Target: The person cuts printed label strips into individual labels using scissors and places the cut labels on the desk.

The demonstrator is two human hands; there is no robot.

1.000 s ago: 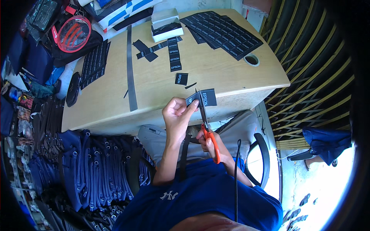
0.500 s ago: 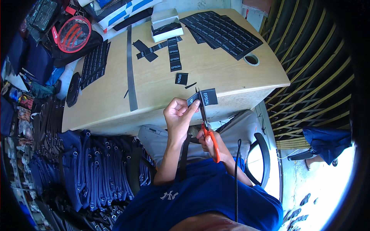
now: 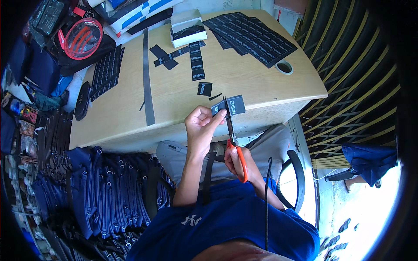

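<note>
Between thumb and fingers, my left hand [image 3: 203,125] pinches a short black label strip [image 3: 236,105] with white lettering, just off the table's near edge. My right hand [image 3: 238,162] grips orange-handled scissors [image 3: 243,164]. Their blades [image 3: 230,119] lie across the strip, close together, with my left thumb beside them. Whether the fabric is cut through I cannot tell. On the table beyond, a single cut label [image 3: 205,89] lies near a thin black offcut [image 3: 215,96]. Farther back is a longer label strip [image 3: 197,63], beside crossed black pieces [image 3: 167,59].
Label sheets [image 3: 257,37] cover the table's back right, near a tape roll [image 3: 284,67]. A white box [image 3: 188,32] stands at the back. A grey strap [image 3: 148,82] crosses the left side, near another label sheet [image 3: 104,71]. Blue straps [image 3: 109,191] hang at lower left.
The scissor blades have closed together across the strip. The strip's right part has tipped slightly upward, and my right fingers have tightened around the handles.
</note>
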